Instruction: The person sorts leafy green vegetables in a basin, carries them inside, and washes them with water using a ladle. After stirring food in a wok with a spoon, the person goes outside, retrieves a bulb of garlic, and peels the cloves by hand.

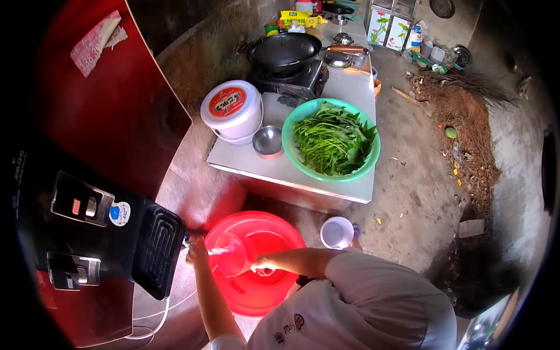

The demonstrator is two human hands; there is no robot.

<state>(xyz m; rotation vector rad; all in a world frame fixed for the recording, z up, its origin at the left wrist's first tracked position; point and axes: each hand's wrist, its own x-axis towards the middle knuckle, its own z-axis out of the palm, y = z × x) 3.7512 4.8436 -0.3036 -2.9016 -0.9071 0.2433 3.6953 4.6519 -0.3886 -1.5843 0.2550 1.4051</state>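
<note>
My left hand [197, 254] is closed at a small tap [185, 241] beside the black dispenser; its fingers partly hide the tap. A stream of water [217, 251] runs from there into a red plastic dipper [234, 256]. My right hand [263, 266] grips the dipper's handle and keeps the dipper tilted over a large red basin [291, 233], which stands on the floor. How much water the dipper contains is hard to make out.
On the white counter [245, 163] sit a green basin [286, 140] of leafy greens [332, 140], a steel bowl [268, 141], a lidded white bucket [233, 116] and a wok [286, 49] on a stove. A pale bucket [337, 233] stands on the floor. The black dispenser [111, 233] is at left.
</note>
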